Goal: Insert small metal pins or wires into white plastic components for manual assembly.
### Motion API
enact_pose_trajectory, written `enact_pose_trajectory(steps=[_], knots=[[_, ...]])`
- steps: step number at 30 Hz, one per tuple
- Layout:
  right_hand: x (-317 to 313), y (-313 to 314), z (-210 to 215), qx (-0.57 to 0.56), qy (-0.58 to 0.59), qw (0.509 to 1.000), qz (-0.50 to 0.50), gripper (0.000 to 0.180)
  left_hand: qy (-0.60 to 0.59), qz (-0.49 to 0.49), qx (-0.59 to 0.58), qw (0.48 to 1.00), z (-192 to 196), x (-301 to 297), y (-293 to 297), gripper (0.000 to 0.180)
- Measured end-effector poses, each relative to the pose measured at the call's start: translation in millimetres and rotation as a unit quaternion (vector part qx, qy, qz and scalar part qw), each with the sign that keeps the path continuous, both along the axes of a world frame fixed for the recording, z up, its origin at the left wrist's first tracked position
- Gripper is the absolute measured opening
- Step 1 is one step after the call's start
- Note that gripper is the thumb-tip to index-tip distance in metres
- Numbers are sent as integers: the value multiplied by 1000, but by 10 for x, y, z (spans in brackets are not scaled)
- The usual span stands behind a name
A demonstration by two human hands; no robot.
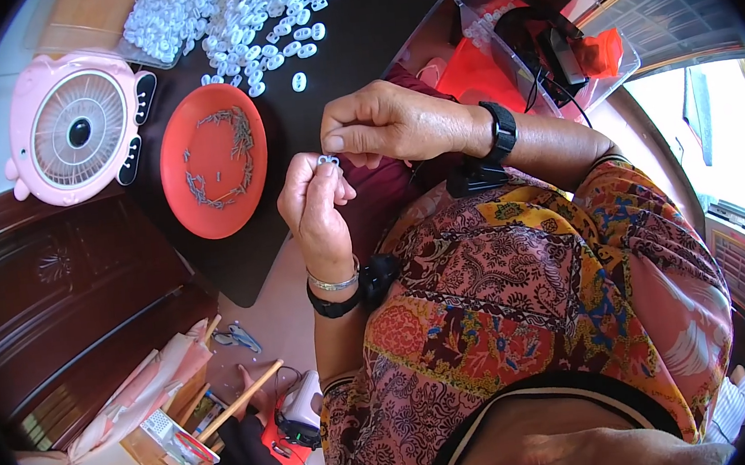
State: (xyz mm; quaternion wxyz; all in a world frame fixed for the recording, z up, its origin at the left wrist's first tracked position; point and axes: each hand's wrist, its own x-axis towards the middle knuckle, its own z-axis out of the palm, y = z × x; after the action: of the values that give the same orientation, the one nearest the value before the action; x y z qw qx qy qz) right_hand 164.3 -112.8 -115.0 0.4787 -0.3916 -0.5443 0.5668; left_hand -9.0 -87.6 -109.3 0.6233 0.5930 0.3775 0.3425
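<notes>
My left hand [316, 204] pinches a small white oval plastic piece with two holes [327, 160] between thumb and fingertips. My right hand [393, 121] is closed just above it, thumb against the curled fingers, almost touching the piece. What the right fingertips hold, if anything, is hidden. To the left of my hands an orange-red plate [186, 206] carries many thin grey metal pieces [241, 142], like small screws or pins, mostly along its right side and bottom. Beyond it, a large heap of similar white oval pieces [258, 24] spreads over the dark table [371, 26].
A pink fan [75, 127] stands left of the plate. One oval piece [299, 82] lies apart from the heap. At the right, a clear plastic box [625, 65] holds black and orange items. Slippers [237, 337] lie on the floor near a wooden pole [241, 400].
</notes>
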Motion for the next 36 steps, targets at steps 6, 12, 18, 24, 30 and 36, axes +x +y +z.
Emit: enact_pose_trajectory(steps=[6,12,18,24,30,36], knots=[[-11,-16,-11,75,-80,992,-54,19,-12,11,-11,1000,-16,11,-1,17],[-18,15,-61,203,-211,952,-92,18,14,-18,51,998,-27,1,-2,15],[-51,-14,-33,222,-243,939,-96,19,47,12,95,994,-65,10,-64,16],[-81,-14,-50,226,-257,933,-109,18,19,19,70,997,-130,17,-42,16],[21,72,-1,212,-233,945,-83,16,-6,13,-3,1000,-51,35,-9,19],[159,246,55,225,-267,928,-132,14,-118,29,-88,989,-67,-9,34,17]])
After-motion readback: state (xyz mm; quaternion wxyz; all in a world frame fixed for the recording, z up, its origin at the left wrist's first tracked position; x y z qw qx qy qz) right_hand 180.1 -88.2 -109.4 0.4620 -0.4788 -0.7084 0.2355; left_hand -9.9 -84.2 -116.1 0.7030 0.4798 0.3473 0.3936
